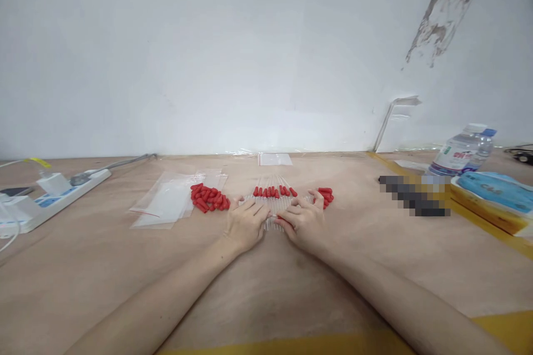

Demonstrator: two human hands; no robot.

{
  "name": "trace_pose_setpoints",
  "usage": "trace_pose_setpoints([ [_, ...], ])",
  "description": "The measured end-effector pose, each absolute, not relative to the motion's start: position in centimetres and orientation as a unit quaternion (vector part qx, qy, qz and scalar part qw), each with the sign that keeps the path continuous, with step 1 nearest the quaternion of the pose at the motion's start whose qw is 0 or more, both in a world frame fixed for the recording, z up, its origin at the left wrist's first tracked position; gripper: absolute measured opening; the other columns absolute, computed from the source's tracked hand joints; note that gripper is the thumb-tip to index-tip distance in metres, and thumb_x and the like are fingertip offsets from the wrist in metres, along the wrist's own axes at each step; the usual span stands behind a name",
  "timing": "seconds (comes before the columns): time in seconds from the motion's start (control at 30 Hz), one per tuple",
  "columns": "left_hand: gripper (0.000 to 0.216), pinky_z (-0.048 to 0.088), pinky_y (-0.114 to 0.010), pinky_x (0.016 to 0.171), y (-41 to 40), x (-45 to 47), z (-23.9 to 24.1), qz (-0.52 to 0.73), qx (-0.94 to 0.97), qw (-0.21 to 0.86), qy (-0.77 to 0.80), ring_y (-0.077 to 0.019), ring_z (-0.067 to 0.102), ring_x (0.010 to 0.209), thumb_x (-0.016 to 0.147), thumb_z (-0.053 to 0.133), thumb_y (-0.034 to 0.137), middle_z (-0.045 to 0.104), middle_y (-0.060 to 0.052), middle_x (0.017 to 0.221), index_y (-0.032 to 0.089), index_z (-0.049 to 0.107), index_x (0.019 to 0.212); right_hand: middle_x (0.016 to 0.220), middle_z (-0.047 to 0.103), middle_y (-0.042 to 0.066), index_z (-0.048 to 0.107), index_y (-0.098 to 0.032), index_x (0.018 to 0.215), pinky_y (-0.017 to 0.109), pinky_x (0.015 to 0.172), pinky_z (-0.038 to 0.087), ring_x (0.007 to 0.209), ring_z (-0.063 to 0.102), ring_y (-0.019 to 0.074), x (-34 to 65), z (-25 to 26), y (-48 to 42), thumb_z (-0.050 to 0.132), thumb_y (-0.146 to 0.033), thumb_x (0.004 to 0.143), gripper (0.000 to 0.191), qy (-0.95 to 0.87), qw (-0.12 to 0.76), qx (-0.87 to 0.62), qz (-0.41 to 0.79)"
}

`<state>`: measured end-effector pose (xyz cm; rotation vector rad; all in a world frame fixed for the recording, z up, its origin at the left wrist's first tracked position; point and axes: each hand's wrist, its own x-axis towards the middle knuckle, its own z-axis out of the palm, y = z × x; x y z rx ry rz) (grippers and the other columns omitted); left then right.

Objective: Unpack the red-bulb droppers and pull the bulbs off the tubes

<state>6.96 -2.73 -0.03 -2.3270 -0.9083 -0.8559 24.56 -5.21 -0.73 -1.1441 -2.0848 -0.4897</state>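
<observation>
Both my hands rest on a row of clear glass droppers [273, 203] lying on the wooden table [266, 283]. Several droppers at the back carry red rubber bulbs [275, 191]. My left hand [245, 223] lies over the left part of the row, fingers curled down onto the tubes. My right hand [303, 218] covers the right part, fingers bent and pressed on the tubes. A pile of loose red bulbs [209, 198] lies just left of my left hand. A smaller heap of red bulbs [326, 195] sits beside my right hand.
Clear plastic bags [166, 202] lie left of the red pile, another small bag [275, 159] by the wall. A white power strip [50, 197] with chargers is at far left. A water bottle [463, 154], a blue wipes pack [497, 188] and yellow tape [416, 175] are at right.
</observation>
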Motion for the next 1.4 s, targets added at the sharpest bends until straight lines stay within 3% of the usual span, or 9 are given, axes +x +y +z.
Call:
trace_pose_setpoints([
  [0.2,0.029,0.025,-0.036,0.076,-3.2,7.2,0.6,-0.283,-0.864,0.096,-0.406,-0.0138,0.052,0.062,0.087,0.034,0.02,0.062,0.001,0.064,0.018,0.054,0.067,0.059,0.062,-0.006,0.063,-0.026,0.081,0.036,0.09,0.014,0.077,0.053,0.0113,25.1,-1.1,-5.0,0.051,-0.023,0.083,0.013,-0.767,0.374,-0.393,-0.343],
  [0.4,0.033,0.025,-0.038,0.08,-3.1,7.2,0.8,-0.267,-0.866,0.004,-0.422,-0.0121,0.052,0.057,0.088,0.032,0.021,0.06,0.005,0.057,0.02,0.055,0.065,0.065,0.064,-0.01,0.063,-0.033,0.079,0.035,0.089,0.015,0.076,0.057,0.0084,26.1,-0.7,-5.3,0.05,-0.019,0.083,0.02,-0.758,0.385,-0.363,-0.382],
  [0.5,0.037,0.03,-0.036,0.079,-2.6,6.3,0.9,-0.277,-0.841,-0.027,-0.464,-0.0132,0.052,0.056,0.09,0.029,0.026,0.057,0.004,0.054,0.019,0.055,0.065,0.068,0.066,-0.008,0.065,-0.033,0.074,0.037,0.087,0.02,0.074,0.057,0.0107,27.3,-0.7,-4.7,0.051,-0.025,0.083,0.018,-0.75,0.389,-0.423,-0.327],
  [0.6,0.034,0.037,-0.03,0.07,-2.0,5.3,1.0,-0.317,-0.822,-0.042,-0.472,-0.0161,0.056,0.071,0.091,0.028,0.03,0.061,-0.001,0.073,0.02,0.057,0.079,0.075,0.066,-0.001,0.067,-0.029,0.078,0.035,0.079,0.031,0.072,0.056,0.0134,29.2,-0.9,-3.2,0.052,-0.036,0.081,0.017,-0.726,0.425,-0.495,-0.218],
  [0.73,0.031,0.042,-0.028,0.07,-1.2,5.3,0.3,-0.319,-0.848,-0.017,-0.423,-0.0168,0.053,0.083,0.087,0.03,0.018,0.053,-0.007,0.096,0.018,0.052,0.109,0.092,0.056,0.009,0.067,-0.018,0.089,0.029,0.067,0.042,0.074,0.055,0.0155,32.9,-1.0,-0.8,0.047,-0.044,0.079,0.035,-0.63,0.509,-0.583,-0.072],
  [0.83,0.042,0.044,-0.028,0.068,-0.7,5.9,-0.5,-0.316,-0.862,0.018,-0.396,-0.016,0.051,0.078,0.081,0.032,0.008,0.048,-0.009,0.097,0.016,0.045,0.12,0.086,0.054,0.009,0.065,-0.013,0.094,0.031,0.066,0.043,0.069,0.054,0.0161,35.7,-0.8,0.3,0.051,-0.05,0.073,0.045,-0.576,0.508,-0.64,-0.012],
  [1.1,0.018,0.045,-0.027,0.069,-0.7,7.4,-1.2,-0.367,-0.87,0.043,-0.326,-0.0147,0.052,0.076,0.083,0.038,0.01,0.054,-0.005,0.083,0.016,0.055,0.088,0.057,0.054,0.001,0.056,-0.015,0.07,0.024,0.046,0.039,0.048,0.048,0.0102,38.3,-1.4,1.4,0.069,-0.052,0.05,0.044,-0.477,0.573,-0.646,0.165],
  [1.23,0.016,0.046,-0.027,0.071,-1.3,7.6,-1.3,-0.334,-0.892,0.038,-0.301,-0.0148,0.053,0.078,0.081,0.04,0.01,0.054,-0.006,0.085,0.016,0.055,0.081,0.063,0.06,0.004,0.059,-0.015,0.081,0.028,0.055,0.046,0.057,0.057,0.0145,37.6,-1.6,1.2,0.067,-0.047,0.056,0.041,-0.501,0.587,-0.585,0.251],
  [1.4,0.014,0.047,-0.029,0.075,-1.9,7.5,-1.4,-0.294,-0.912,0.012,-0.287,-0.0163,0.054,0.083,0.082,0.044,0.018,0.054,-0.008,0.093,0.016,0.057,0.086,0.065,0.061,0.005,0.064,-0.015,0.085,0.026,0.048,0.041,0.05,0.05,0.0116,37.0,-1.7,0.9,0.059,-0.045,0.064,0.037,-0.557,0.526,-0.626,0.145],
])
